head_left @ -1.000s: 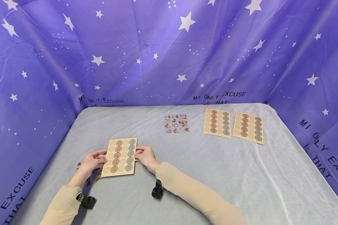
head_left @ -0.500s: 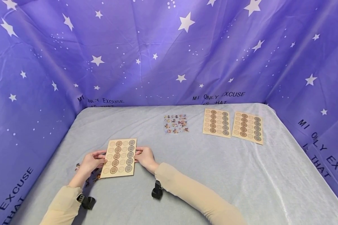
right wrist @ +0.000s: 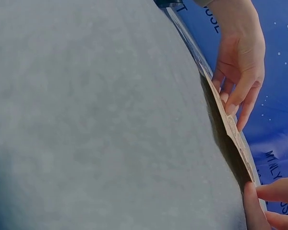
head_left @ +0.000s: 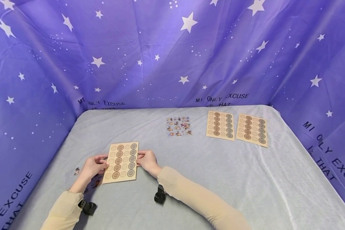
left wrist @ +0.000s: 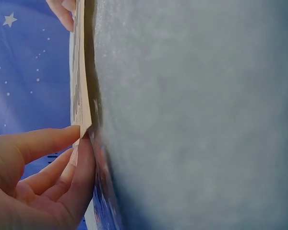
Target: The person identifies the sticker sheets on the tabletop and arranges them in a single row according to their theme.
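Observation:
A tan sheet of round stickers (head_left: 121,162), printed with brown and grey circles in columns, is held near the left front of the table. My left hand (head_left: 92,167) pinches its left edge between thumb and fingers. On the opposite edge, my right hand (head_left: 148,160) grips it the same way. In the left wrist view the sheet's edge (left wrist: 86,81) sits between thumb and fingertips, tilted close over the cloth. Partly hidden under my left hand and wrist lies a clear sheet of cartoon stickers (head_left: 77,171).
Another clear cartoon sticker sheet (head_left: 179,126) lies at the back middle. Two matching tan sticker sheets, one nearer the middle (head_left: 220,125) and one farther right (head_left: 251,130), lie at the back right. Grey cloth (head_left: 207,179) covers the table, and a purple starred curtain (head_left: 161,48) surrounds it.
The tan sheet has come slightly toward the front of the table with both hands still holding it. The head view has shifted a little; the sheets at the back lie as before.

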Motion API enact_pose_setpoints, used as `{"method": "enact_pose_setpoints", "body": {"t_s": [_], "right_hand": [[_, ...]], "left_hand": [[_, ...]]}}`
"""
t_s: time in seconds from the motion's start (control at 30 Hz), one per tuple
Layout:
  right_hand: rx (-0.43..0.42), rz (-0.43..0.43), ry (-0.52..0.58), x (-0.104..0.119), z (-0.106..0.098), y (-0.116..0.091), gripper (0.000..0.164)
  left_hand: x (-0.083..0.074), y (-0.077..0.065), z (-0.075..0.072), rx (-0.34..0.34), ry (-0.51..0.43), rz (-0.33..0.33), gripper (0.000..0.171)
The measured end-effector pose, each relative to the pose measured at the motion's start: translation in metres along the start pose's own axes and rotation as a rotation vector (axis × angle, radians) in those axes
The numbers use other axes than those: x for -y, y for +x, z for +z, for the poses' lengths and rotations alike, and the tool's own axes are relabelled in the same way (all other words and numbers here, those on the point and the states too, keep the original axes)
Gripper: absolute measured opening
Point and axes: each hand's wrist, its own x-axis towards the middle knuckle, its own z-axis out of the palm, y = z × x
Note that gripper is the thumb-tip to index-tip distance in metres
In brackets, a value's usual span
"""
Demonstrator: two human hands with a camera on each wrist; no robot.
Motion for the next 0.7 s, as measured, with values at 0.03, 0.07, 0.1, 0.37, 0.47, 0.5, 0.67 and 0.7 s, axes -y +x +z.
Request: {"method": "enact_pose_setpoints", "body": {"t_s": [0.03, 0.07, 0.1, 0.37, 0.47, 0.5, 0.67, 0.7], "right_hand": [[0.002, 0.002, 0.0, -0.0001, -0.0001, 0.0001, 0.036], [0.006, 0.002, -0.005, 0.0, -0.0002, 0.0001, 0.036], [0.009, 0.001, -0.012, 0.0, -0.0004, 0.0001, 0.036], [0.032, -0.024, -0.034, -0.0008, -0.0002, 0.0, 0.038], [0.039, -0.037, -0.051, -0.0011, 0.0, -0.0005, 0.04], [0.042, -0.039, -0.059, -0.0008, -0.0003, -0.0008, 0.041], [0.056, -0.056, -0.117, 0.0018, -0.0028, -0.0023, 0.04], [0.062, -0.062, -0.133, 0.0021, -0.0034, -0.0023, 0.04]], "left_hand": [[0.0001, 0.0002, 0.0001, -0.003, 0.009, -0.003, 0.047], [0.0003, 0.0003, 0.0002, -0.006, 0.017, -0.006, 0.047], [0.0003, 0.0002, 0.0002, -0.007, 0.024, -0.012, 0.047], [-0.0015, -0.0018, 0.0, -0.016, 0.094, -0.014, 0.045], [-0.0026, -0.0013, 0.0005, -0.024, 0.13, -0.022, 0.044], [-0.0028, -0.001, 0.0007, -0.026, 0.143, -0.023, 0.044], [-0.003, 0.0006, 0.0019, -0.038, 0.165, -0.021, 0.043], [-0.0031, 0.0006, 0.0021, -0.037, 0.165, -0.02, 0.043]]}}
